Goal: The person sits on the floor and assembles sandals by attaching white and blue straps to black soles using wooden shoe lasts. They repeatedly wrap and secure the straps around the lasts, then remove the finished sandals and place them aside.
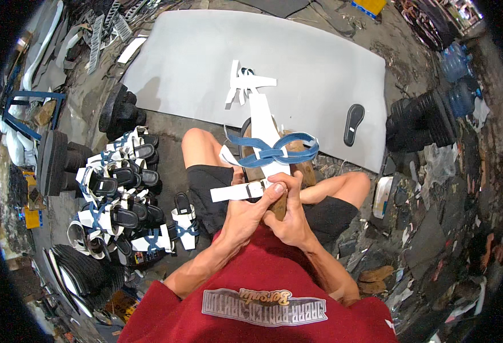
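Between my knees I hold a sandal upper of white and blue straps. Its blue straps (277,153) loop and cross over a broad white strap (262,119). My left hand (241,220) is closed around the near end of the upper, beside a white buckle strap (228,193) that sticks out to the left. My right hand (292,220) pinches the same near end, its thumb and fingers meeting the left thumb. Just beyond, more white straps (251,83) lie on the grey sheet. Under the upper a brown, wood-like piece (304,166) shows in part.
A large grey sheet (183,63) spreads ahead, with a black sole (353,124) on it. Finished-looking sandals (123,177) are heaped at left, one single sandal (184,222) beside them. Black sole stacks (420,123) stand at right, near blue-tinted plastic bottles (456,63). Scraps litter the floor.
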Motion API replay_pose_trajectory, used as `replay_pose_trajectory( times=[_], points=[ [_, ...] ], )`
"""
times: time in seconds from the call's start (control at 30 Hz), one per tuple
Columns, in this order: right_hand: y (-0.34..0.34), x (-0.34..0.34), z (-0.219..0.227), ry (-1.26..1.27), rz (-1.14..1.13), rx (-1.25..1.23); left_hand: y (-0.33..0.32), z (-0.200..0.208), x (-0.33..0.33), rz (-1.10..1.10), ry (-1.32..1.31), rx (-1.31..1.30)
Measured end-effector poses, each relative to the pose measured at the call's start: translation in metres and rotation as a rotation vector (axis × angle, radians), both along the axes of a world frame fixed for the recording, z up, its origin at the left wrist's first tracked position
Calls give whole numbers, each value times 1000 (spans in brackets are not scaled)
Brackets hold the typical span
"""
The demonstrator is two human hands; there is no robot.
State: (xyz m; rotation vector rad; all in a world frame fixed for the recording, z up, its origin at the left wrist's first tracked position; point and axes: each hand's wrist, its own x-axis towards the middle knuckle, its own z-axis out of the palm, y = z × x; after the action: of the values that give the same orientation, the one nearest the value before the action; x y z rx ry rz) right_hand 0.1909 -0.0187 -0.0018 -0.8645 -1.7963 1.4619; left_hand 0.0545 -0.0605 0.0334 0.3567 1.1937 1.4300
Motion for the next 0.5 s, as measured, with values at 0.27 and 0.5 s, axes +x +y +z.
replay_pose_trajectory(
  times=[0.27,0.5],
  points=[
    [23,-6,14,260,-210,-103,23,17,-1,-3,237,60],
    [43,-1,47,466,-352,-239,30,21,0,9,35,206]
  ],
)
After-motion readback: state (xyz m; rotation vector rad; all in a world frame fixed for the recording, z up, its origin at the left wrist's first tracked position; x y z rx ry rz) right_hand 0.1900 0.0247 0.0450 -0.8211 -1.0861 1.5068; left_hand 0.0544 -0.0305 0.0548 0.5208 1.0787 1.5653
